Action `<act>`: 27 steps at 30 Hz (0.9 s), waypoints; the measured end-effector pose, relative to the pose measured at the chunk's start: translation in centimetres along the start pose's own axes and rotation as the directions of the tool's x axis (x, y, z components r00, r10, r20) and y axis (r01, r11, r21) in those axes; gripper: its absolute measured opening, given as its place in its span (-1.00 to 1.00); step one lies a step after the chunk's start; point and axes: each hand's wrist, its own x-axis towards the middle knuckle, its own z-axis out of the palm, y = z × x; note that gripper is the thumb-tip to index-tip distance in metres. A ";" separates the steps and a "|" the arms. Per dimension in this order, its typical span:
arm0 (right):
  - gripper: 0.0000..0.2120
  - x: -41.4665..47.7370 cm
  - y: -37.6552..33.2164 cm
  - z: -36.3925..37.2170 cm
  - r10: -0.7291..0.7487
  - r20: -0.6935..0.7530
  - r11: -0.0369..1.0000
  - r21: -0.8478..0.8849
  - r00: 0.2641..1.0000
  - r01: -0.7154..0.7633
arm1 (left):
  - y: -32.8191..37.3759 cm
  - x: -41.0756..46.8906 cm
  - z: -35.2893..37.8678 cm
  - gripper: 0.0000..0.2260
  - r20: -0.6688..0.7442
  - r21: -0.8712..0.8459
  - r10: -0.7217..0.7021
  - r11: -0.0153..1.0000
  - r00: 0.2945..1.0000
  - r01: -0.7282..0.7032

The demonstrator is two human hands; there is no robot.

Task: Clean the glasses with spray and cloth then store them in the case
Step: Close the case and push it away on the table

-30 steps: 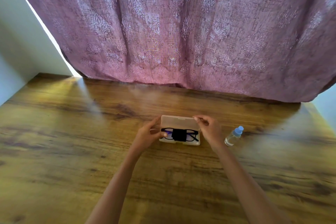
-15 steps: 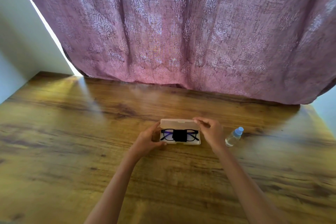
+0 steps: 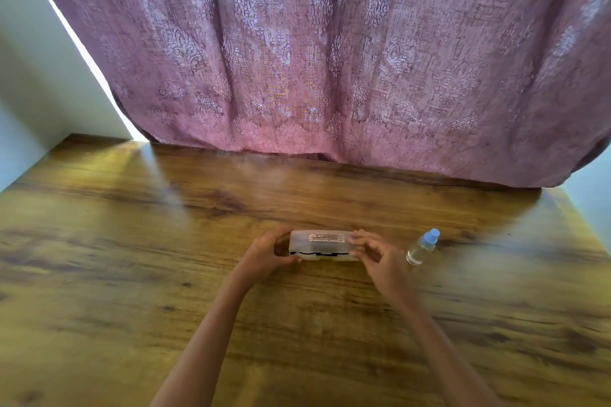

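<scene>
A translucent plastic glasses case [image 3: 322, 243] lies on the wooden table [image 3: 132, 274], its lid lowered almost fully over the base. Through the narrow front gap I see a dark strip of the black glasses [image 3: 314, 254]; the dark cloth cannot be told apart from them. My left hand [image 3: 266, 253] grips the case's left end. My right hand [image 3: 377, 256] holds the right end, fingers on the lid. A small clear spray bottle [image 3: 421, 248] with a blue cap lies just right of my right hand.
A pink patterned curtain [image 3: 330, 59] hangs along the table's far edge. Pale walls stand at the left [image 3: 29, 92] and far right. Bare wood stretches on both sides of the case and in front of it.
The lid stood upright a second ago, showing the glasses and cloth. It has swung down over them and is almost shut. Both hands stayed at the case's ends.
</scene>
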 end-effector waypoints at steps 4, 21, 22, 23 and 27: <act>-0.92 -0.2 0.4 0.7 0.089 -0.072 0.995 0.051 0.993 -0.085 | -0.4 0.1 0.2 -0.39 -0.003 0.029 -0.010 1.000 1.000 0.010; -0.49 0.3 -1.4 0.5 0.564 0.158 0.759 0.288 0.810 -0.584 | 0.4 0.1 1.2 -0.55 0.041 -0.263 -0.115 0.957 0.993 0.122; -0.53 0.3 -1.5 0.6 0.554 0.191 0.740 0.334 0.810 -0.585 | 0.6 0.1 1.4 -0.58 0.042 -0.290 -0.133 0.947 0.990 0.140; -0.58 0.2 -1.8 0.6 0.550 0.227 0.695 0.409 0.804 -0.591 | 0.7 0.2 1.5 -0.61 0.043 -0.312 -0.149 0.937 0.988 0.155; -0.66 0.2 -1.7 0.9 0.557 0.245 0.591 0.554 0.794 -0.586 | 1.4 0.5 1.7 -0.64 0.046 -0.358 -0.204 0.910 0.978 0.207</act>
